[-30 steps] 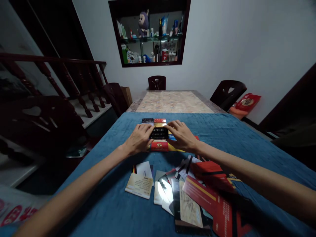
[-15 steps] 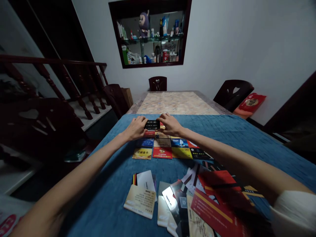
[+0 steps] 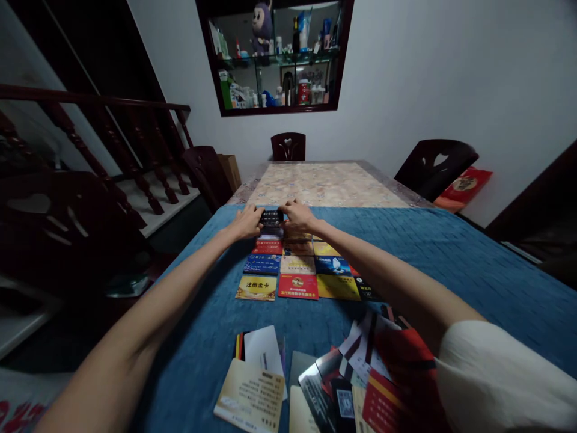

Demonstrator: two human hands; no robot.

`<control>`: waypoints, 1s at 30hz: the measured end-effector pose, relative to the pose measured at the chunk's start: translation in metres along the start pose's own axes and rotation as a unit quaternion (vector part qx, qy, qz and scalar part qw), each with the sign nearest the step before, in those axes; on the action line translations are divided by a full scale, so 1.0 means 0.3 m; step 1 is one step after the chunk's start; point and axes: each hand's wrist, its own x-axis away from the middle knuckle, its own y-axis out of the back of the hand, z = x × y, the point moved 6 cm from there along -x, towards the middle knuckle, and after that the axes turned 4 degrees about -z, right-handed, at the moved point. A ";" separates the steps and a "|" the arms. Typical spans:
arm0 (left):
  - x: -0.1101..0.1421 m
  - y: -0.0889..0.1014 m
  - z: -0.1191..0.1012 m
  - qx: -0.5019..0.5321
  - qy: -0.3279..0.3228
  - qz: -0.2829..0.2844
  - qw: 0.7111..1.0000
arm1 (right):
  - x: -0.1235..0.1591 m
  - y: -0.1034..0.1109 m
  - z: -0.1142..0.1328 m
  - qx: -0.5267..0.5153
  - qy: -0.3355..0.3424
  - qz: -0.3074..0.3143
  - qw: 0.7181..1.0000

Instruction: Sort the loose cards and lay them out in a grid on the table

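Note:
Both my arms reach far forward over a blue cloth (image 3: 433,252). My left hand (image 3: 247,221) and my right hand (image 3: 295,214) pinch a black card (image 3: 271,218) by its two short ends at the far edge of the cloth. Just nearer than that card lies a grid of cards (image 3: 297,268) in neat rows, red, blue, yellow and black, face up. A loose heap of cards (image 3: 324,379) lies close to me, some overlapping, with a cream card (image 3: 250,402) at its left.
Beyond the cloth the table top (image 3: 315,183) shows a pale patterned surface. Dark chairs stand at the far end (image 3: 287,146), right (image 3: 435,167) and left (image 3: 205,174). A wooden stair railing (image 3: 90,138) runs along the left. A wall niche (image 3: 274,54) holds bottles and a plush toy.
Both hands carried the black card away from me, from over the middle of the card grid to the far edge of the cloth. The grid's near rows are now uncovered.

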 end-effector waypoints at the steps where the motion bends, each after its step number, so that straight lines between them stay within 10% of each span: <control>1: -0.010 -0.014 0.009 0.004 0.008 0.008 1.000 | -0.011 -0.009 -0.002 0.000 -0.004 0.005 1.000; 30: -0.152 -0.194 0.093 0.077 0.030 0.063 0.995 | -0.119 -0.148 -0.053 -0.029 -0.083 0.137 0.987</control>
